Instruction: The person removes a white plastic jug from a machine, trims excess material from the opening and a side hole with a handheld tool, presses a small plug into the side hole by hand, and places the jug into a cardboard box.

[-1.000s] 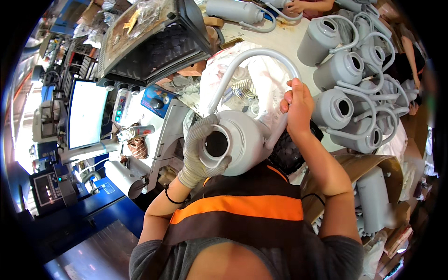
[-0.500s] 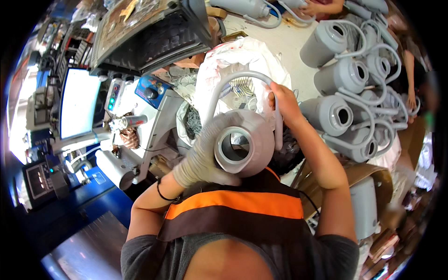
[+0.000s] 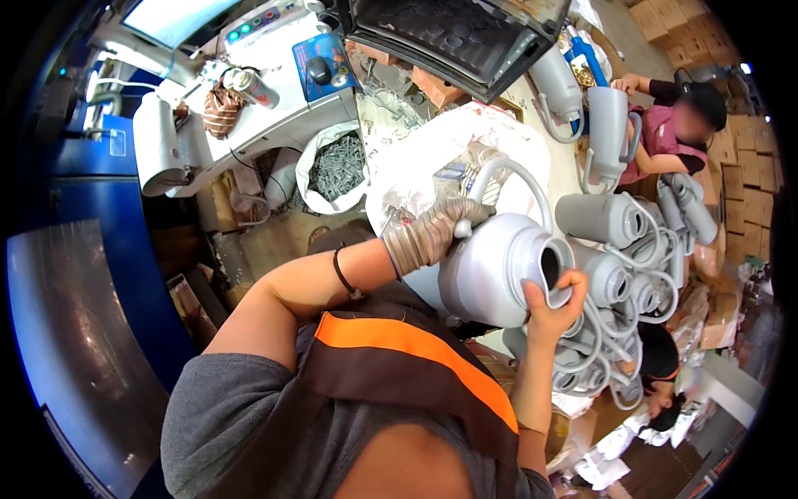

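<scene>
A grey plastic jug with a wide round mouth and a long looped handle is held in front of my chest. It lies tilted, its mouth toward the right. My left hand, in a pale work glove, is closed around the handle's lower end beside the jug's body. At the mouth, my bare right hand pinches the rim, thumb and fingers on it. Just beyond the jug is a large white sack with clear and striped bits inside. More grey jugs are stacked at the right, close to my right hand.
A white bag of small grey plastic pieces stands left of the sack. Behind it are a white bench and a dark open-fronted box. A co-worker handles jugs at the far right. A blue cabinet is at left.
The view has swung rightward. The jug has shifted right and its mouth now faces right. My left hand has gone from its body to the handle, my right from the handle to the rim.
</scene>
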Motion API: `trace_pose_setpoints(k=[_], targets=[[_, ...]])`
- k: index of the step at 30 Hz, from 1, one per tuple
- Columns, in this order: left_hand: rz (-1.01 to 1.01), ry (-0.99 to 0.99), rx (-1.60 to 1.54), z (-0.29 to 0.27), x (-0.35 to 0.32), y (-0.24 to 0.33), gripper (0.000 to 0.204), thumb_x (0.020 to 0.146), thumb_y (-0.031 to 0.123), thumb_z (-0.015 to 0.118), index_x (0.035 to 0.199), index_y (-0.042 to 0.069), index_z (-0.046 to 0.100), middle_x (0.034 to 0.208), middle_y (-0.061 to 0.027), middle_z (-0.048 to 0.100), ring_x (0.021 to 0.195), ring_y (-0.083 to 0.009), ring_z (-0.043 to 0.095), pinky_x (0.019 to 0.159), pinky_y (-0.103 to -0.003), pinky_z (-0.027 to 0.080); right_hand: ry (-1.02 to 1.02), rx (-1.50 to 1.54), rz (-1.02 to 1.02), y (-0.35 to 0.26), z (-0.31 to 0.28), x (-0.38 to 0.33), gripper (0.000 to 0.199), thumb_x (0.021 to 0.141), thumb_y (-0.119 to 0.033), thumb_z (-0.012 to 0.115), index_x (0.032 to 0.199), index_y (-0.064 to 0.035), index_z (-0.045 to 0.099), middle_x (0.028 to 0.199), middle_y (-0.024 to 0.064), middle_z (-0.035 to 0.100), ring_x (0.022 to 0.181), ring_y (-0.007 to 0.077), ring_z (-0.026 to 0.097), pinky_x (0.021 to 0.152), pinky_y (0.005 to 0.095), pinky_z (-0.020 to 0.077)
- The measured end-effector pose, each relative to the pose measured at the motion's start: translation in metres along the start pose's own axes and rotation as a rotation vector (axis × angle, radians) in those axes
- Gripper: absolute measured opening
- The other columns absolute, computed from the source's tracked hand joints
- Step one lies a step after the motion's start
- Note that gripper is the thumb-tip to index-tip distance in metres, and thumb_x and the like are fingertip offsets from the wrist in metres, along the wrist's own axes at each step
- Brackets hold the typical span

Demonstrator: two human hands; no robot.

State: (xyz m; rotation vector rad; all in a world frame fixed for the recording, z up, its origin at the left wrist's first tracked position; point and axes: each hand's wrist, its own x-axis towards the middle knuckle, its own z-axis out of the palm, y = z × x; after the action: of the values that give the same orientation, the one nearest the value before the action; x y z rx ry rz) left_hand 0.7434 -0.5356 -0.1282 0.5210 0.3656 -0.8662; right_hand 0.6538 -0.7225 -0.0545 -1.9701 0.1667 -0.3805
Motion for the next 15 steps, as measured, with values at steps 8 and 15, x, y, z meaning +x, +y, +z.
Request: trace_pose_setpoints(k=[8,15], targets=[[0.116,0.012,0.040,0.004,-0.017,-0.004,0.018,0.070,0.012,0.062,0.085,0.001,0.064,0.062,0.0026,0.053,0.050,-0.0054,0.043,0.049,-0.017,0.034,0.048,-0.009,-0.012,0.007,-0.006,-0.011,0.049,0.062,-0.022,0.081,0.088,-0.0096,0.041,0.097,0.0057,0.047,0.091,0.0180,0.044,0.091,0.0296,0.0329],[0.150,0.052,0.268,0.005,-0.030,-0.001,0.030,0.076,0.018,0.063,0.100,0.000,0.063,0.074,0.0000,0.059,0.058,-0.0052,0.051,0.054,-0.018,0.041,-0.008,0.005,-0.034,-0.001,-0.001,-0.014,0.049,0.064,-0.019,0.080,0.096,-0.0091,0.044,0.111,0.0111,0.049,0.105,0.0223,0.046,0.097,0.0345,0.0324]])
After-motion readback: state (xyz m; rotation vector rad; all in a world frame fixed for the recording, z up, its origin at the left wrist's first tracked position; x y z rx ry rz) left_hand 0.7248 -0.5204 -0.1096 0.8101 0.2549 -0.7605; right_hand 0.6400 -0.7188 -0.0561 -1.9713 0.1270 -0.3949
